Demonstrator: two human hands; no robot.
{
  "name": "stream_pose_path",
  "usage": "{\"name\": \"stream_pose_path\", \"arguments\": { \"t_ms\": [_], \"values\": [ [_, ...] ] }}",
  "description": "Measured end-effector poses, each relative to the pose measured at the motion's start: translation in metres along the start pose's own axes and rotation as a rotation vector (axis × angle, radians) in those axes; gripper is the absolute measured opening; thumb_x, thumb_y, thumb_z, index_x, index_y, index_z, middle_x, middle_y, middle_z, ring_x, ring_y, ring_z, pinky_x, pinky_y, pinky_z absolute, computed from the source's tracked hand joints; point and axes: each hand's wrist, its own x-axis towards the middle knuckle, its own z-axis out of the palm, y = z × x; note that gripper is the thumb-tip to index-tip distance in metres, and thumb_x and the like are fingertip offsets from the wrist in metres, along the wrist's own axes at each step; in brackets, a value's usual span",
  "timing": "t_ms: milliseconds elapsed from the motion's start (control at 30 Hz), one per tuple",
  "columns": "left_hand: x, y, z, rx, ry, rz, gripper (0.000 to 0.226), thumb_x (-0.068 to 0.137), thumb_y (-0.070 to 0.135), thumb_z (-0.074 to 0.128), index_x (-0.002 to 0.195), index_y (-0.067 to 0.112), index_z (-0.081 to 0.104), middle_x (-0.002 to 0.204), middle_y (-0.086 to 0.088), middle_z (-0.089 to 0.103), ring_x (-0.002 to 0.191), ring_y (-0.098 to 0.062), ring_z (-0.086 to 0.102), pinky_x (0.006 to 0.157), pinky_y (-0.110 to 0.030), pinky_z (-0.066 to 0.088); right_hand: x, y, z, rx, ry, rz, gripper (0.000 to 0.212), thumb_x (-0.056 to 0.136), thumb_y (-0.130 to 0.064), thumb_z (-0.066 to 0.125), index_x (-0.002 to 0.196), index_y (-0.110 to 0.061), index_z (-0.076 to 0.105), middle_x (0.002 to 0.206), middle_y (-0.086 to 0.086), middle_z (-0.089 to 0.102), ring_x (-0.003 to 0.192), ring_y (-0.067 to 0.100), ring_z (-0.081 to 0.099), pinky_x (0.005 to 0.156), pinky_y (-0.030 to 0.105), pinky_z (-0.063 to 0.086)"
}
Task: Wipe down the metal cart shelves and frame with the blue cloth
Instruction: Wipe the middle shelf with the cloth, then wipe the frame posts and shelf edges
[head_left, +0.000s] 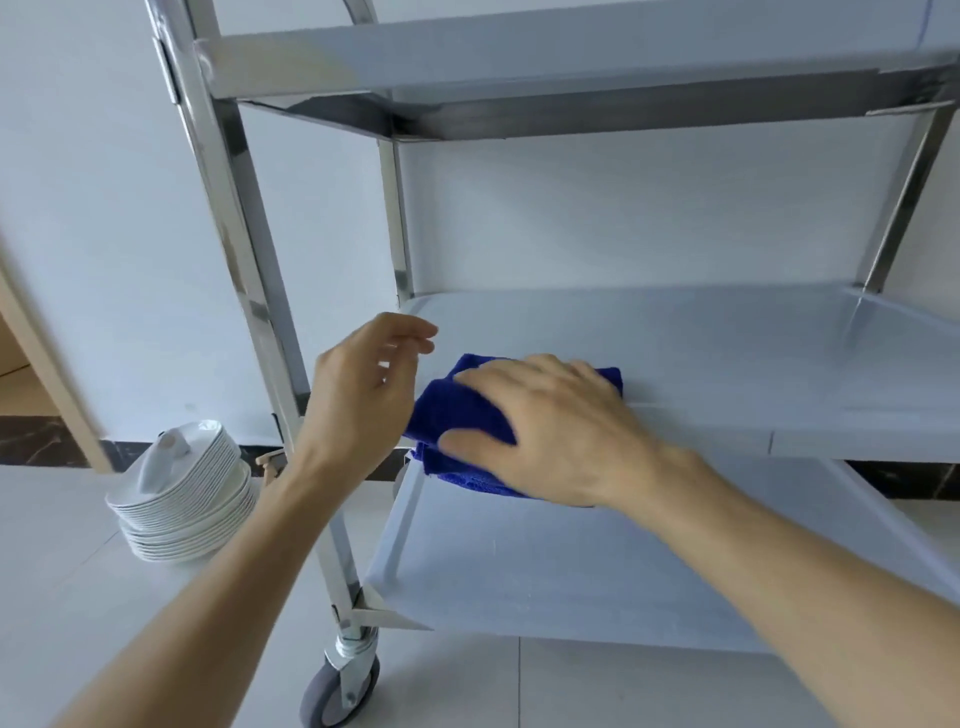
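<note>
The blue cloth (457, 415) drapes over the middle shelf's (727, 353) front edge; the right hand (550, 426) presses it, fingers spread. The left hand (363, 384) hovers beside the cloth, fingers loosely curled, holding nothing.

Fuzzy blue cloth (457, 415), matt metal shelf (727, 353), shiny frame post (234, 208), glossy plates (182, 499)

Blue cloth (457, 410); silver cart (727, 338); white plates (182, 499).

From my feed, the cart's middle shelf (727, 353) has the blue cloth (457, 410) draped over its front-left edge. Left of the cart, a stack of white plates (182, 499) sits on the tiled floor (67, 597).
</note>
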Motion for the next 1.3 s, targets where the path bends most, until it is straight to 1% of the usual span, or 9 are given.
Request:
{"name": "stream_pose_path", "arguments": {
  "t_ms": [100,167,233,367,500,667,900,1067,1300],
  "values": [
    [0.001,-0.001,0.013,-0.024,-0.025,-0.057,0.031,0.098,0.013,0.043,0.107,0.032,0.066,0.099,0.018,0.07,0.093,-0.003,0.065,0.066,-0.014,0.053,-0.002,0.003,0.013,-0.205,0.005,-0.043,0.069,0.09,-0.074,0.032,0.148,-0.038,0.03,0.153,-0.011,0.039,0.134,0.023,0.041,0.106,0.044,0.034],
    [0.0,-0.001,0.025,0.033,-0.107,-0.061,0.024,0.1,0.024,0.046,0.113,0.031,0.065,0.103,0.019,0.068,0.093,-0.007,0.065,0.073,-0.028,0.056,-0.013,0.024,0.007,-0.201,0.049,-0.067,0.067,0.09,-0.073,0.039,0.147,-0.038,0.035,0.152,-0.012,0.042,0.134,0.02,0.044,0.103,0.041,0.036],
    [-0.003,0.0,0.036,0.279,-0.162,0.057,0.025,0.102,0.031,0.044,0.117,0.028,0.063,0.11,0.013,0.068,0.095,-0.015,0.063,0.08,-0.036,0.051,-0.035,0.054,-0.003,-0.2,0.09,-0.067,0.067,0.087,-0.074,0.046,0.145,-0.039,0.043,0.149,-0.013,0.046,0.133,0.017,0.048,0.1,0.038,0.041],
    [-0.006,0.003,0.045,0.549,-0.135,0.215,0.022,0.102,0.025,0.044,0.099,0.023,0.066,0.104,0.004,0.07,0.092,-0.029,0.059,0.08,-0.04,0.043,-0.098,0.129,-0.033,-0.294,0.127,0.026,0.07,0.083,-0.078,0.047,0.141,-0.039,0.051,0.144,-0.015,0.053,0.128,0.012,0.055,0.096,0.034,0.047],
    [-0.003,0.013,0.05,0.463,-0.155,0.224,0.02,0.1,0.03,0.048,0.1,0.023,0.067,0.108,0.005,0.068,0.096,-0.028,0.06,0.079,-0.038,0.041,-0.138,0.177,-0.052,-0.345,0.166,0.108,0.072,0.082,-0.076,0.047,0.142,-0.036,0.051,0.142,-0.013,0.056,0.123,0.015,0.059,0.092,0.036,0.051],
    [-0.005,0.039,0.068,0.416,-0.196,0.262,0.026,0.102,0.033,0.043,0.112,0.025,0.066,0.117,0.006,0.066,0.104,-0.026,0.059,0.085,-0.037,0.04,-0.106,0.144,-0.029,-0.407,0.221,0.109,0.081,0.07,-0.067,0.072,0.134,-0.018,0.06,0.136,0.001,0.063,0.116,0.026,0.064,0.094,0.042,0.051],
    [-0.009,0.055,0.086,0.382,-0.163,0.236,0.028,0.102,0.031,0.04,0.118,0.028,0.064,0.121,0.01,0.065,0.104,-0.02,0.062,0.081,-0.036,0.043,-0.063,0.092,0.004,-0.378,0.236,-0.001,0.062,0.087,-0.049,0.058,0.14,-0.019,0.05,0.142,0.005,0.055,0.116,0.034,0.057,0.094,0.049,0.046],
    [-0.014,0.061,0.095,0.398,-0.209,0.287,0.027,0.101,0.034,0.044,0.116,0.025,0.064,0.113,0.006,0.067,0.095,-0.025,0.063,0.075,-0.035,0.041,-0.103,0.15,-0.02,-0.381,0.396,-0.139,0.059,0.073,-0.03,0.069,0.13,-0.019,0.064,0.133,0.001,0.065,0.111,0.027,0.066,0.086,0.041,0.055],
    [-0.022,0.089,0.122,0.35,-0.312,0.383,0.025,0.098,0.035,0.048,0.115,0.025,0.064,0.115,0.007,0.064,0.089,-0.021,0.055,0.078,-0.033,0.033,-0.171,0.248,-0.052,-0.442,0.328,0.018,0.072,0.067,-0.032,0.083,0.134,-0.022,0.06,0.138,-0.005,0.06,0.121,0.019,0.061,0.093,0.038,0.052]
  ]
}}
